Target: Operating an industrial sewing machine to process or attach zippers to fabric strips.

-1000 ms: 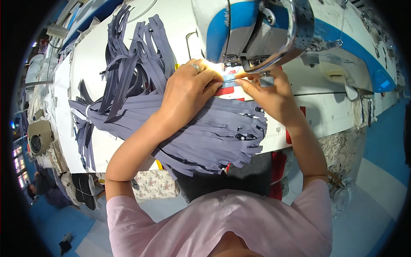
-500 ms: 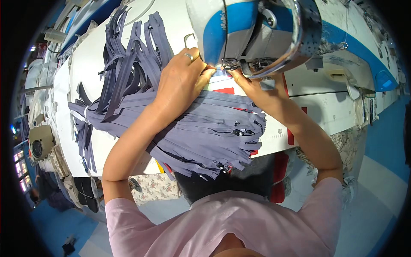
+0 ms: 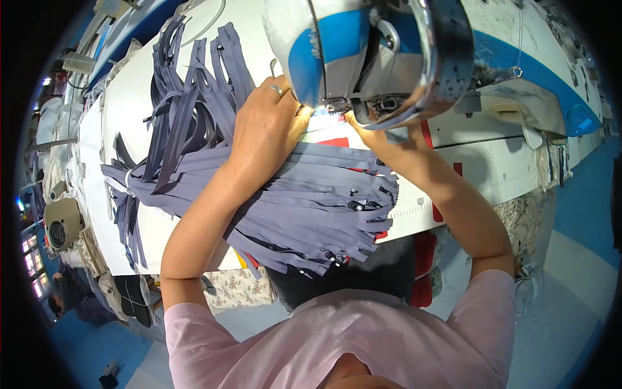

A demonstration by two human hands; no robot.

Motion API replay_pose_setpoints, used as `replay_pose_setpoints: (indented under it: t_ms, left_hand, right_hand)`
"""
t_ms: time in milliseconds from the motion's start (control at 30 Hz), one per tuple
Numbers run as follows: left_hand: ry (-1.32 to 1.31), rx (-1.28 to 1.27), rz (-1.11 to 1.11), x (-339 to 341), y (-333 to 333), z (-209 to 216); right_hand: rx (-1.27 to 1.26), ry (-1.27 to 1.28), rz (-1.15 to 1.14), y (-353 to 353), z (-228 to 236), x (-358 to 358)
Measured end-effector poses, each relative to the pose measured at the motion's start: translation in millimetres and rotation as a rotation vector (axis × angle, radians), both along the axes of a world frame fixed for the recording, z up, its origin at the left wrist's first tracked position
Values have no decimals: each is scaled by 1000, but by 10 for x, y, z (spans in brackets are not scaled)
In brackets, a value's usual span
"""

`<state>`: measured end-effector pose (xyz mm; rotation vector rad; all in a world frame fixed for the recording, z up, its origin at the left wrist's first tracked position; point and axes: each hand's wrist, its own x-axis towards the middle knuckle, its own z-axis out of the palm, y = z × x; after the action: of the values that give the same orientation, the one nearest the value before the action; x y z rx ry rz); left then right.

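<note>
Both hands are at the needle area of a white and blue sewing machine (image 3: 343, 48). My left hand (image 3: 267, 120), with a ring on one finger, is closed, its fingertips pinched just left of the needle. On the other side my right hand (image 3: 389, 144) has its fingers closed together, partly hidden under the machine head. A small pale piece (image 3: 321, 122) lies brightly lit between the fingertips; its kind is too unclear to tell. Below my left hand and under its forearm spreads a tied bundle of grey-purple zippers (image 3: 304, 188), with dark sliders toward its right end.
More grey-purple zipper tapes (image 3: 194, 97) lie loose on the white sewing table (image 3: 259, 39) at the far left. Red strips (image 3: 458, 170) mark the table's right part. A dark cushion or cloth (image 3: 350, 275) shows at the near edge, beside floral fabric (image 3: 236, 288).
The view has shifted slightly, so the machine head appears further left. Both hands stay at the needle area, with little other movement. The zipper bundle lies as before.
</note>
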<state>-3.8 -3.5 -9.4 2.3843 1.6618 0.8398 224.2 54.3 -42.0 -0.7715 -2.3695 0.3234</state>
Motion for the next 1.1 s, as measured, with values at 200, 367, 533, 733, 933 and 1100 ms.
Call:
replay_pose_setpoints:
  t_ms: [200, 367, 533, 733, 933, 1100]
  left_hand:
    - [46, 9, 5, -18, 7, -35]
    - [63, 0, 14, -26, 12, -45]
    - [75, -21, 25, -16, 21, -42]
    - [50, -19, 44, -5, 26, -47]
    - [38, 73, 17, -4, 25, -48]
    - [71, 29, 35, 5, 1, -51]
  right_hand:
    - [-15, -116, 23, -7, 93, 6]
    - [3, -115, 20, 5, 49, -11]
    - [-9, -204, 2, 30, 138, -51]
    - [-307, -1335, 80, 91, 369, -112]
    - [-168, -1165, 108, 137, 55, -67]
    - [-81, -808, 8, 47, 74, 18]
